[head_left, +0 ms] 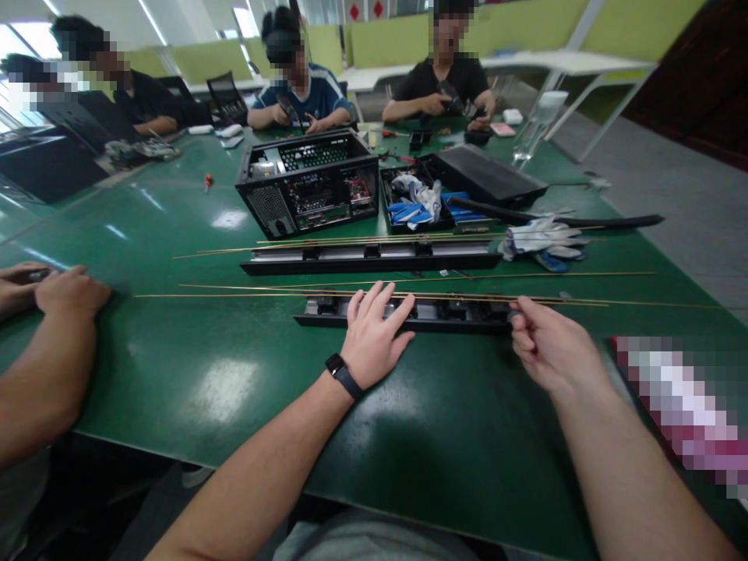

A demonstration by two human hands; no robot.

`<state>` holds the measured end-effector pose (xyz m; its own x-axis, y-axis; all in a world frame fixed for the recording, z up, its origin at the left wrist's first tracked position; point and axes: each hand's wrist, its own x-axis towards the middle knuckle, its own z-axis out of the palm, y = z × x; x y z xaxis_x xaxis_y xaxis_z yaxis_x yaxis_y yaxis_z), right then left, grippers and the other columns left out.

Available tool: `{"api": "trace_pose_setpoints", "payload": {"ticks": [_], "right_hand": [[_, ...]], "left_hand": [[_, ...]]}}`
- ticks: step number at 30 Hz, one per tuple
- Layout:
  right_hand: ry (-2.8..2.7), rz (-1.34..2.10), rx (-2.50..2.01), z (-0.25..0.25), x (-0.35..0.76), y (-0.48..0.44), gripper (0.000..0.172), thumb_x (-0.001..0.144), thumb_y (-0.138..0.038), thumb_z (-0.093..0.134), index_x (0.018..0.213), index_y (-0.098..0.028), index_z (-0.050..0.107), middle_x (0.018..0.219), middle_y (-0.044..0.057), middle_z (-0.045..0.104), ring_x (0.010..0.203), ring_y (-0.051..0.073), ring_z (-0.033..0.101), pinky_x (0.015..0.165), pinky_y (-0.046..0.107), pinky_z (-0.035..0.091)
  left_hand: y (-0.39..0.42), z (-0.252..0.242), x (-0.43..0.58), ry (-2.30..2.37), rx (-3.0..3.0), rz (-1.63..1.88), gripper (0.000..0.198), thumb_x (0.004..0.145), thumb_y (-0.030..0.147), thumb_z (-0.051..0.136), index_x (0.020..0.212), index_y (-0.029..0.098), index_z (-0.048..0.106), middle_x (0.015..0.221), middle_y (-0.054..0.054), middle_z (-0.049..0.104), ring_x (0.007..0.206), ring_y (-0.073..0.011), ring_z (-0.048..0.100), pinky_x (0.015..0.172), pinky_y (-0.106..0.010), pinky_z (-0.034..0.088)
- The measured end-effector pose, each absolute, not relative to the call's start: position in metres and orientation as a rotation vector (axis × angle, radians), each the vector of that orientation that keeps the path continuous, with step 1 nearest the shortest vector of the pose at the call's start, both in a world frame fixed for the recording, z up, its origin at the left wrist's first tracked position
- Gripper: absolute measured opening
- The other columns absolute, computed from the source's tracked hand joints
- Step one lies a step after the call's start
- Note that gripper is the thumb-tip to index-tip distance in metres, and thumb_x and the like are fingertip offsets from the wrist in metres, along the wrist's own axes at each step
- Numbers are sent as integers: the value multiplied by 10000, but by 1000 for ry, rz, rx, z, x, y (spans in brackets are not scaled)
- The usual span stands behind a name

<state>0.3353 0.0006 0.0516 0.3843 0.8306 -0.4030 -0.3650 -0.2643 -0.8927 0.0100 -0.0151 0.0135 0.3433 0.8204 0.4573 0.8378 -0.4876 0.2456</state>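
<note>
My left hand (379, 335), with a black watch on its wrist, rests with fingers spread over the nearer black rail (429, 321) and the thin brass-coloured rods along it. At the rail's right end, my right hand (546, 343) is closed, thumb and fingers pinched by the rods (561, 301); what lies between the fingertips is too small to make out. Dark blocks sit inside the nearer rail. Behind it lies a second black rail (374, 257), with more thin rods (292, 242) along its back edge.
An open black computer case (309, 187) stands beyond the rails. Right of it are a tray with gloves (418, 201), a dark panel (488, 173), a black tube (619, 222) and more gloves (546, 240). Another person's hands (70, 292) rest at the left; several people sit around the table.
</note>
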Motion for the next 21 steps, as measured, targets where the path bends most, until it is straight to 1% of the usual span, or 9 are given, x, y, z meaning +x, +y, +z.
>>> {"api": "trace_pose_setpoints", "payload": {"ticks": [4,7,10,15,19,21], "right_hand": [[-386,1150,-1425,55,333,1,307,1174,-333,943,979,-248,721,696,-57,637,415,70,447,344,161,298],[-410,1181,-1417,58,331,0,300,1152,-305,971,990,-248,726,698,-66,620,419,69,448,345,155,295],[-435,1212,-1415,58,329,0,298,1147,-330,985,1009,-244,735,702,-65,628,419,65,442,340,149,271],[-369,1151,-1439,60,329,1,366,1163,-388,993,979,-256,705,686,-73,613,415,68,432,351,154,276],[-343,1173,-1463,73,319,-2,290,1237,-269,866,982,-238,732,689,-72,608,418,62,418,345,148,254],[-340,1181,-1470,82,311,-5,305,1267,-190,769,966,-219,738,691,-62,610,412,54,396,339,146,246]], "left_hand": [[-15,14,10,-1564,-2552,-838,694,1155,294,938,1828,351,779,1953,-195,693,1875,-479,601,1565,-764,428],[-15,14,10,-1560,-2556,-839,699,1155,285,939,1833,340,776,1951,-203,694,1873,-477,607,1562,-757,439],[-15,14,9,-1559,-2559,-835,702,1157,279,938,1837,341,771,1953,-200,694,1873,-473,609,1558,-752,449],[-15,15,9,-1567,-2563,-809,710,1163,283,938,1849,343,766,1963,-202,683,1881,-476,599,1564,-746,439],[-15,15,10,-1571,-2560,-811,724,1146,280,958,1843,346,774,1956,-204,688,1878,-487,598,1568,-750,430],[-15,15,10,-1566,-2561,-824,713,1147,281,955,1836,339,780,1951,-205,692,1874,-485,602,1559,-745,444]]}}
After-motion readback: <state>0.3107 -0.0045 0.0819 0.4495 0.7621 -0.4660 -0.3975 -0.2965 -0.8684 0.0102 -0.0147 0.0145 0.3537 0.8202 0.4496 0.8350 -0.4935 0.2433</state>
